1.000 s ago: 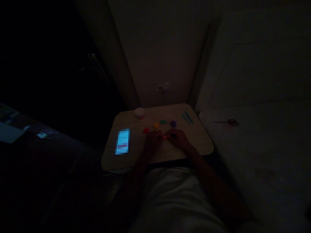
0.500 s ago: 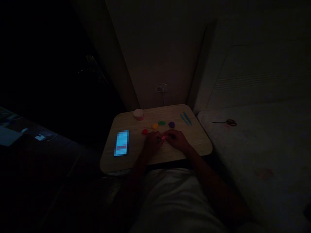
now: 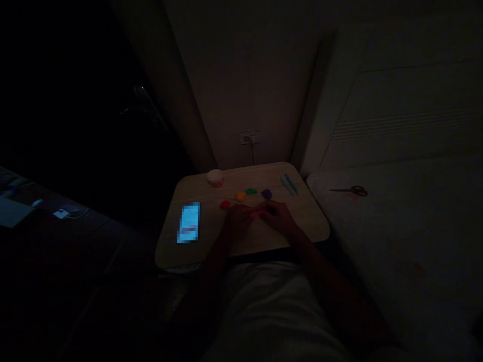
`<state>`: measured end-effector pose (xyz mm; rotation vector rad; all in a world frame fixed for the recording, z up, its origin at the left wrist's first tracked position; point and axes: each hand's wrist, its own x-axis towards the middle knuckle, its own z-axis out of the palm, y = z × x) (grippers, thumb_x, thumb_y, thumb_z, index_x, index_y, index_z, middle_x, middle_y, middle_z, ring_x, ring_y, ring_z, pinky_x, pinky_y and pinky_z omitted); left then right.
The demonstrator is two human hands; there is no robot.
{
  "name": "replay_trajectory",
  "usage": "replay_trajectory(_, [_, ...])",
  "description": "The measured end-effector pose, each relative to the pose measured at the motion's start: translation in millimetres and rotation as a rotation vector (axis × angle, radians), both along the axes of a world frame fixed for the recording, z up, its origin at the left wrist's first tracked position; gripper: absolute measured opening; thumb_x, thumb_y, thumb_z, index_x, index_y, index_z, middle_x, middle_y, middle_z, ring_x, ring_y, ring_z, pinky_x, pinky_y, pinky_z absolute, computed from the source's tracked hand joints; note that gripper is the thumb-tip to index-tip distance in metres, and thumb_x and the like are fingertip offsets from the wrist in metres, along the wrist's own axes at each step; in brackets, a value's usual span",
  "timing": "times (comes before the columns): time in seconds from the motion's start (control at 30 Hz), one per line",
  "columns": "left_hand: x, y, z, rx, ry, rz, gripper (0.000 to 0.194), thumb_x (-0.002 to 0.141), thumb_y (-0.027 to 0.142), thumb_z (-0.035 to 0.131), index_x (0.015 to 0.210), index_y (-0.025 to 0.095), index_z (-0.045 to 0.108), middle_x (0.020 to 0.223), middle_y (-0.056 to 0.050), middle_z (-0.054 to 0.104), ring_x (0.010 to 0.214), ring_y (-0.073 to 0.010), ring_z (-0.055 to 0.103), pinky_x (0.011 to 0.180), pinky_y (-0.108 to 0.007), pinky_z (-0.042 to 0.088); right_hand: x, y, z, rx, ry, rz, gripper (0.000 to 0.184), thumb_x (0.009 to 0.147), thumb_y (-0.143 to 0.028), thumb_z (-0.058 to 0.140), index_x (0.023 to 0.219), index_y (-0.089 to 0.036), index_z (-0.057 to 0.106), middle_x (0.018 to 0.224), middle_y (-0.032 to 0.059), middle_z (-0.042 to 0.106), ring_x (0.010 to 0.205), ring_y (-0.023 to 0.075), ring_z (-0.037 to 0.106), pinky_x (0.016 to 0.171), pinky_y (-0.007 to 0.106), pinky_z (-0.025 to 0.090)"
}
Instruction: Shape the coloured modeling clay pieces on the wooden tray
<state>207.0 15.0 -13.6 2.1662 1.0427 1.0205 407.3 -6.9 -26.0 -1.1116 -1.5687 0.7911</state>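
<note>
Over the small wooden table (image 3: 241, 244), my left hand (image 3: 238, 217) and my right hand (image 3: 274, 215) meet, fingers closed on a small pinkish-red piece of modelling clay (image 3: 254, 214). Most of that piece is hidden by the fingers, and the dim light blurs its shape. Just beyond my hands lie a red clay lump (image 3: 225, 204), a yellow one (image 3: 240, 196), a green one (image 3: 251, 191) and a purple one (image 3: 267, 193).
A lit phone (image 3: 188, 222) lies at the table's left. Behind it stands a small tub (image 3: 215, 178). Two blue modelling tools (image 3: 289, 185) rest at the back right. Scissors (image 3: 352, 190) lie on a pale surface to the right. A wall socket (image 3: 249, 137) holds a plug.
My fingers have shifted slightly around the pinkish-red clay, and less of it shows between them. Everything else on the table stays where it was.
</note>
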Motion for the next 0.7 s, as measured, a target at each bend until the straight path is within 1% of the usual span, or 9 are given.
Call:
replay_trajectory(0.07, [-1.0,2.0,-2.5,-0.019,-0.053,0.022,0.014,0.088,0.034,0.071,0.091,0.021,0.076,0.093,-0.006,0.076,0.091,-0.0218,0.068,0.09,-0.038,0.052,-2.1,-2.0,3.5,-0.005,-0.017,0.002,0.02,0.083,-0.039,0.075,0.089,-0.02,0.076,0.084,0.0042,0.076,0.074,0.0207,0.069,0.067,0.028,0.05])
replay_trajectory(0.17, [-2.2,3.5,-5.8,-0.118,-0.14,0.055,0.015,0.086,0.034,0.073,0.091,0.019,0.074,0.093,-0.006,0.075,0.089,-0.0208,0.069,0.085,-0.034,0.054,-5.1,-3.9,8.6,-0.027,-0.113,0.012,0.028,0.083,-0.045,0.076,0.093,-0.019,0.076,0.08,0.0033,0.074,0.07,0.0178,0.065,0.062,0.026,0.046])
replay_trajectory(0.23, [-2.4,3.3,-6.6,-0.181,-0.17,0.054,0.016,0.084,0.032,0.074,0.093,0.019,0.072,0.093,-0.004,0.075,0.086,-0.0196,0.069,0.08,-0.032,0.055,-5.6,-3.6,9.7,-0.025,-0.188,0.021,0.027,0.084,-0.044,0.075,0.094,-0.019,0.076,0.079,0.0029,0.074,0.068,0.016,0.062,0.06,0.024,0.043])
replay_trajectory(0.3, [-2.2,2.5,-5.9,-0.194,-0.171,0.045,0.016,0.083,0.032,0.074,0.092,0.019,0.07,0.09,-0.003,0.074,0.084,-0.0188,0.069,0.078,-0.03,0.054,-5.1,-2.7,8.8,-0.013,-0.213,0.013,0.024,0.086,-0.042,0.073,0.091,-0.019,0.076,0.077,0.0026,0.073,0.066,0.015,0.06,0.06,0.024,0.042])
replay_trajectory(0.37, [-1.9,2.0,-4.3,-0.18,-0.157,0.039,0.016,0.083,0.033,0.074,0.09,0.019,0.07,0.089,-0.003,0.074,0.084,-0.0187,0.068,0.079,-0.03,0.054,-4.1,-2.1,7.3,-0.004,-0.19,0.003,0.023,0.087,-0.04,0.072,0.089,-0.018,0.076,0.076,0.0023,0.072,0.065,0.015,0.06,0.06,0.025,0.042])
replay_trajectory(0.47, [-1.9,2.0,-2.1,-0.147,-0.147,0.032,0.017,0.086,0.036,0.073,0.089,0.019,0.071,0.089,-0.004,0.074,0.085,-0.0193,0.068,0.081,-0.032,0.053,-3.7,-2.3,6.1,0.004,-0.155,-0.008,0.023,0.088,-0.041,0.071,0.092,-0.018,0.076,0.077,0.0021,0.072,0.066,0.0156,0.06,0.06,0.026,0.043])
replay_trajectory(0.57, [-2.6,2.4,-1.6,-0.071,-0.13,0.054,0.016,0.087,0.035,0.072,0.087,0.019,0.071,0.088,-0.004,0.073,0.085,-0.0193,0.067,0.081,-0.032,0.052,-4.7,-3.0,6.4,0.018,-0.176,-0.029,0.023,0.087,-0.042,0.072,0.09,-0.019,0.075,0.076,0.0017,0.071,0.065,0.0155,0.06,0.059,0.026,0.043])
replay_trajectory(0.7, [-3.7,2.5,-3.5,-0.009,-0.081,0.108,0.015,0.088,0.034,0.071,0.089,0.019,0.071,0.09,-0.005,0.073,0.088,-0.0203,0.066,0.084,-0.033,0.051,-5.6,-2.5,6.6,0.049,-0.154,-0.016,0.023,0.087,-0.041,0.074,0.095,-0.02,0.076,0.086,0.0035,0.075,0.073,0.0174,0.065,0.068,0.029,0.049])
